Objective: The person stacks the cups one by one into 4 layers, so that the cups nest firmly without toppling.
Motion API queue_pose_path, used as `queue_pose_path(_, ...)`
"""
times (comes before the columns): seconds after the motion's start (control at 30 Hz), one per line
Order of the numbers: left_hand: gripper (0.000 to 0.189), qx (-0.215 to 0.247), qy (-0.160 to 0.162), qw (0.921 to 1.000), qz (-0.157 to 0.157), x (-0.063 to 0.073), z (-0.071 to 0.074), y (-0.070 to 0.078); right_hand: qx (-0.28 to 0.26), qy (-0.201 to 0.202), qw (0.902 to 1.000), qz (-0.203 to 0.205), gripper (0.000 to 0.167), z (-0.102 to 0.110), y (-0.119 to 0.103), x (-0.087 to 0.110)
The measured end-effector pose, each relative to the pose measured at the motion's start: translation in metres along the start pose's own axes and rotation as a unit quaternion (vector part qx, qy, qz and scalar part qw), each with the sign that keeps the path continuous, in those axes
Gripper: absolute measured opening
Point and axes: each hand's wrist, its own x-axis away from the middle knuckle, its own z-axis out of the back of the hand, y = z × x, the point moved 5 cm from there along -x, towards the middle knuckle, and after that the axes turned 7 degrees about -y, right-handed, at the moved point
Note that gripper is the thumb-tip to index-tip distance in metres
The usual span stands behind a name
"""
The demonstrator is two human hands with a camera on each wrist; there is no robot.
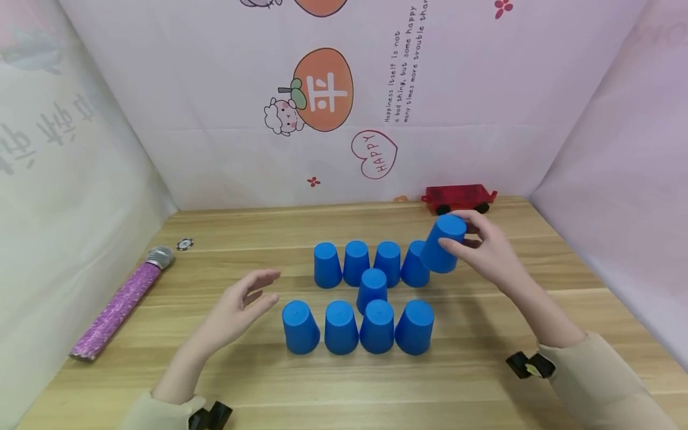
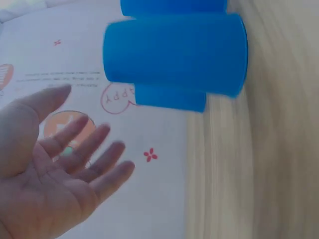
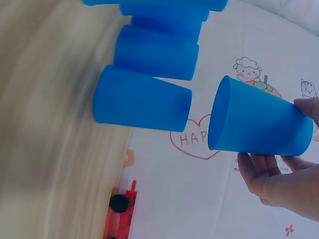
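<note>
Blue cup (image 3: pixel 259 119) gripped by right hand (image 1: pixel 486 251); left hand (image 1: pixel 233 310) wide, relaxed.
Only the head view shows the purple microphone (image 1: pixel 120 307).

The wood-grain surface (image 1: pixel 349 388) is supporting four inverted rear cups (image 1: pixel 356 263), one inverted middle cup (image 1: pixel 372 291) and four inverted front cups (image 1: pixel 377 328), all blue. A purple-handled microphone (image 1: pixel 118 307) and a disc (image 1: pixel 185 244) are lying at left; a red wagon (image 1: pixel 459 197) is standing at rear right.
</note>
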Motion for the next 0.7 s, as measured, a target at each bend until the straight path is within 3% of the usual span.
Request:
queue_pose_path(0.2,0.049,0.024,0.039,0.9986,0.026,0.011,-0.014,0.003,-0.005,-0.017,0.9998,0.003,0.05,-0.009,-0.007,-0.024)
queue_pose_path(0.43,0.063,0.035,0.026,0.9976,0.053,0.013,-0.032,0.01,0.005,-0.031,0.9995,-0.011,0.053,-0.022,-0.002,-0.047)
queue_pose_path(0.7,0.062,0.05,0.013,0.9958,0.076,0.013,-0.043,0.003,-0.001,-0.04,0.999,-0.021,0.054,-0.032,0.006,-0.055)
